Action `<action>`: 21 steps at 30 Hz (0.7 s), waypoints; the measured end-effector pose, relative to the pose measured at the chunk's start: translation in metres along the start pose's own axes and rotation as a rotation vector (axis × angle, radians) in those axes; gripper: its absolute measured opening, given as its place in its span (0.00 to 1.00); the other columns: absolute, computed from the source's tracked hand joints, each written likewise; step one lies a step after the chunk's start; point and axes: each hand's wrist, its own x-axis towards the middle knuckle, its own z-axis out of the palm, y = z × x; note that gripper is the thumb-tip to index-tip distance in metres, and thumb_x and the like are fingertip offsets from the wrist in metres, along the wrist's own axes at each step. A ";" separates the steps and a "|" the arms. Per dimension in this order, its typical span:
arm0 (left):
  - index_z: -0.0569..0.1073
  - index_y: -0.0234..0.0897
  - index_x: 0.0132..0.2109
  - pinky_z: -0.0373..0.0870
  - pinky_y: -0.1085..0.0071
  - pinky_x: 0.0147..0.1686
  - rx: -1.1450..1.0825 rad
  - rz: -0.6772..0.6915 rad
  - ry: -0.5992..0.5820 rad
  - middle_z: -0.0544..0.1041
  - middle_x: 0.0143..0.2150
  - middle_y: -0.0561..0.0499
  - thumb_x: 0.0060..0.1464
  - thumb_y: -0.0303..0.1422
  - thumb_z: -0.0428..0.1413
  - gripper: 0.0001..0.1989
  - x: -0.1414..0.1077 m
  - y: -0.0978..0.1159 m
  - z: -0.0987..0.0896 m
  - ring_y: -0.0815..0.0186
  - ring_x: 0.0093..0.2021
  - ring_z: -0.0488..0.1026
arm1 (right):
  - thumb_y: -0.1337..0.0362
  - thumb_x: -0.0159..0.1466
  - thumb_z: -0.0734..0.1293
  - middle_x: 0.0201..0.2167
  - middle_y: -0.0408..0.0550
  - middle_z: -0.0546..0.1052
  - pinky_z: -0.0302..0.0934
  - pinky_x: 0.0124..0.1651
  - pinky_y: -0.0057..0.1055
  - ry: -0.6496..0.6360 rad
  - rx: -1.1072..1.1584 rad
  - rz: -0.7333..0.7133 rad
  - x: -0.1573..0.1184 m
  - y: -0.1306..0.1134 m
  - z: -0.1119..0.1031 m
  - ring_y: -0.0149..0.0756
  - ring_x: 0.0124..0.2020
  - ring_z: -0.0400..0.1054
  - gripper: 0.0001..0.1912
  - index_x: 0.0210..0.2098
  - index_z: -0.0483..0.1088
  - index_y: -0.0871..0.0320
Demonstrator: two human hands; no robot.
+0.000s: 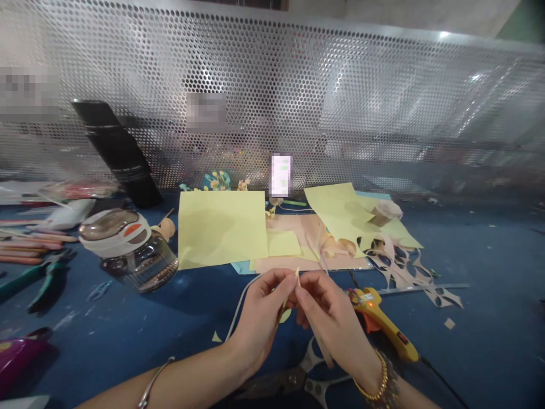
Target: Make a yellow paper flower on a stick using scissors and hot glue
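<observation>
My left hand and my right hand meet at mid-view, fingertips nearly touching. Both pinch a small pale yellow paper piece; most of it is hidden behind the fingers. Below the fingers shows a rounded yellow paper scrap, and whether it is joined to the held piece I cannot tell. Metal scissors lie on the blue table under my wrists. Right of my right hand rests a yellow glue gun with an orange light on. Yellow paper sheets and peach paper lie beyond my hands.
At left stand a lidded glass jar and a leaning black box, near pliers and several pencils. Cut-out paper remnants lie at right. A perforated metal panel closes off the back; a phone leans there.
</observation>
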 end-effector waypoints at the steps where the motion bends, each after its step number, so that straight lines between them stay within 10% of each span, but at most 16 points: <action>1: 0.71 0.35 0.29 0.67 0.72 0.21 -0.001 0.001 0.000 0.66 0.20 0.57 0.55 0.35 0.57 0.09 0.000 0.000 0.000 0.71 0.20 0.65 | 0.58 0.67 0.61 0.27 0.41 0.70 0.63 0.25 0.22 -0.001 0.000 0.000 0.000 0.000 0.000 0.27 0.24 0.65 0.08 0.37 0.66 0.56; 21: 0.70 0.35 0.30 0.67 0.71 0.21 -0.007 0.000 0.005 0.67 0.20 0.56 0.55 0.35 0.57 0.09 -0.003 -0.001 0.000 0.70 0.20 0.66 | 0.57 0.66 0.61 0.27 0.42 0.70 0.63 0.25 0.24 0.003 0.005 0.009 0.000 -0.001 0.000 0.28 0.23 0.64 0.09 0.37 0.67 0.56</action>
